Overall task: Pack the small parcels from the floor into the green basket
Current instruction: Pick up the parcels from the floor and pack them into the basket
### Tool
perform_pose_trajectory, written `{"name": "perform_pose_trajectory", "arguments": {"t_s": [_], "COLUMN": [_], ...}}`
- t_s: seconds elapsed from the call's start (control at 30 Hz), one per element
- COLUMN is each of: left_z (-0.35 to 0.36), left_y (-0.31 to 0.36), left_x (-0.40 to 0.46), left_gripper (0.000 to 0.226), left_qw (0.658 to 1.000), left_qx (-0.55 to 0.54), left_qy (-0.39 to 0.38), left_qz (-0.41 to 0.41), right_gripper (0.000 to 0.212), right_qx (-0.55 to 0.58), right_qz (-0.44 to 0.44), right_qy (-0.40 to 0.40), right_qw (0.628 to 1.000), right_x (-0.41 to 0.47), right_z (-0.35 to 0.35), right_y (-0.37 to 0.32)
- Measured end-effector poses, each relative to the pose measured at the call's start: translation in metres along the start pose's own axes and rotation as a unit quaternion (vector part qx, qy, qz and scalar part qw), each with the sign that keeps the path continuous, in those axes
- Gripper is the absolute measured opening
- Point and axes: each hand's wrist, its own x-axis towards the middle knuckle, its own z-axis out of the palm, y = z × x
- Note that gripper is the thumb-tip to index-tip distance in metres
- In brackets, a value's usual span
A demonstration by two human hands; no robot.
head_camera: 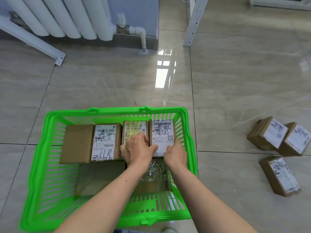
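Grip: both hands hold the same labelled parcel at the far right of the green basket; the right hand curls round its near right corner, and the left hand has its thumb on the parcel's near left edge while its fingers lie over the neighbouring parcel.
Near row in the basket: a plain brown box lies on the left and a box with shiny clear tape on the right, partly hidden under the forearms.
Far row in the basket: from left to right, a plain-topped cardboard box, a box with a white handwritten shipping label, a box with a yellowish taped label under the left fingers, then the held parcel against the right wall.
Basket: it stands on the tiled floor directly in front of the person, its slatted sides bright green.
Parcels on the floor: three small brown labelled boxes lie well to the right of the basket, one nearer and two touching side by side beyond it.
Far background: a white radiator with a valve and pipe stands against the wall, and a white metal upright stands to its right.
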Motion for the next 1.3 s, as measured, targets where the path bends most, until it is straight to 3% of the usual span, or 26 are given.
{"name": "perform_pose_trajectory", "arguments": {"t_s": [0.1,0.17,0.33,0.6,0.73,0.97,1.3], "left_z": [0.0,-0.005,-0.042,-0.122,-0.16,-0.208,-0.205], "left_y": [-0.003,-0.002,0.011,0.061,0.099,0.162,0.261], "left_x": [0.001,-0.001,-0.03,-0.098,-0.129,-0.187,-0.249], "left_gripper": [0.033,0.034,0.02,0.025,0.03,0.027,0.037], "left_qw": [1.0,1.0,0.997,0.993,0.992,0.986,0.967], "left_qx": [-0.004,-0.023,-0.052,-0.047,-0.049,-0.041,-0.017], "left_qy": [-0.007,-0.016,-0.054,-0.1,-0.119,-0.155,-0.222], "left_qz": [-0.004,-0.005,-0.037,-0.044,-0.02,0.037,0.124], "right_gripper": [0.064,0.069,0.062,0.057,0.061,0.045,0.045], "right_qx": [0.027,0.042,0.015,0.072,0.095,0.137,0.192], "right_qz": [0.003,-0.009,-0.052,-0.036,-0.029,-0.002,0.031], "right_qy": [-0.044,-0.044,-0.029,-0.031,-0.015,0.012,0.059], "right_qw": [0.999,0.998,0.998,0.996,0.995,0.99,0.979], "right_x": [-0.007,-0.018,-0.058,-0.141,-0.18,-0.241,-0.258], "right_z": [0.002,-0.001,-0.025,-0.126,-0.183,-0.271,-0.383], "right_y": [-0.003,-0.006,-0.015,-0.026,-0.032,-0.021,0.025]}}
